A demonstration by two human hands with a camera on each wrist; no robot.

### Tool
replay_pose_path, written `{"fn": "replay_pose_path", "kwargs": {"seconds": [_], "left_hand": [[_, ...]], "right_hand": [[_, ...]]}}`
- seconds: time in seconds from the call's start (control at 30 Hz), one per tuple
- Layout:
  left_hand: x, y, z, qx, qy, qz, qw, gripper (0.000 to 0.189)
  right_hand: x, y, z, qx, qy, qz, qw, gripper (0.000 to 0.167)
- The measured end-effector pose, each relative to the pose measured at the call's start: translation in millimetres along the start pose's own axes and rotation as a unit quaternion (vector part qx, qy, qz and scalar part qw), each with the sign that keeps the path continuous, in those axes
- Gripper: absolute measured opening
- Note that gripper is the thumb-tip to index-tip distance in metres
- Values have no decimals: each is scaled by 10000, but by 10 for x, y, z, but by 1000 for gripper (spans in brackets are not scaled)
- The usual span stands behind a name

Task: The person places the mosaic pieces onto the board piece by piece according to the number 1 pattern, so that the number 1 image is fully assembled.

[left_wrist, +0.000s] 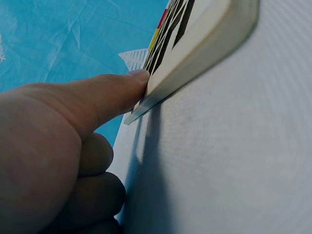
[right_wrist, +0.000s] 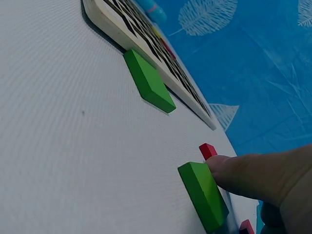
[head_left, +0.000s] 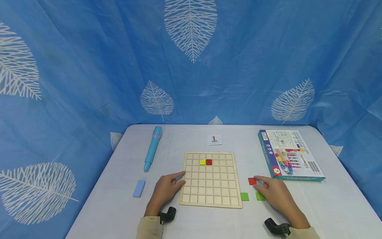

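Observation:
A square wooden grid board lies on the table, with a yellow piece and a dark red tile in its upper cells. My left hand rests its thumb and forefinger against the board's left edge; the left wrist view has the thumb touching that edge. Right of the board, my right hand pinches a red tile at its right side. Below that thumb lies a green tile, partly covered in the head view. Another green tile sits beside the board's lower right corner.
A small pattern card lies behind the board. The game box is at the back right. On the left are a blue marker-shaped stick and a light blue block. A blue leaf-print curtain rises behind the table.

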State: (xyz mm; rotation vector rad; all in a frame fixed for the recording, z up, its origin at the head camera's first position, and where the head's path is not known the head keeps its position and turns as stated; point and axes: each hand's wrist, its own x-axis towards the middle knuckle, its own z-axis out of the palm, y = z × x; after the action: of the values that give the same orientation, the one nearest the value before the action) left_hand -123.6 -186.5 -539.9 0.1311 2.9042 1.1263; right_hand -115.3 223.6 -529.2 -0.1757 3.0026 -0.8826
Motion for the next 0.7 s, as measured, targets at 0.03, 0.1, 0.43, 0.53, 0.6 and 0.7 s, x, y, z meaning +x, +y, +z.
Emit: {"fn": "replay_pose_path", "kwargs": {"seconds": [0.03,0.1,0.43,0.53,0.6,0.7], "left_hand": [[2,-1,0,-1,5,5,10000,41],[7,-3,0,12,13,28,10000,41],[11,-3,-10,24,-2,4,10000,41],[13,-3,-15,25,1,31,10000,41],[11,1,-21,19,-8,27,10000,41],[10,6,-27,13,-38,-23,10000,41]], "right_hand": [[-1,-2,1,-1,-16,23,10000,41],[0,-7,3,14,-46,67,10000,40],[-4,-42,0,65,28,65,10000,37],[-7,-48,-3,72,43,66,9999,37],[-10,-53,-5,76,19,104,9999,37],[-14,-61,-9,78,-31,166,9998,37]]}}
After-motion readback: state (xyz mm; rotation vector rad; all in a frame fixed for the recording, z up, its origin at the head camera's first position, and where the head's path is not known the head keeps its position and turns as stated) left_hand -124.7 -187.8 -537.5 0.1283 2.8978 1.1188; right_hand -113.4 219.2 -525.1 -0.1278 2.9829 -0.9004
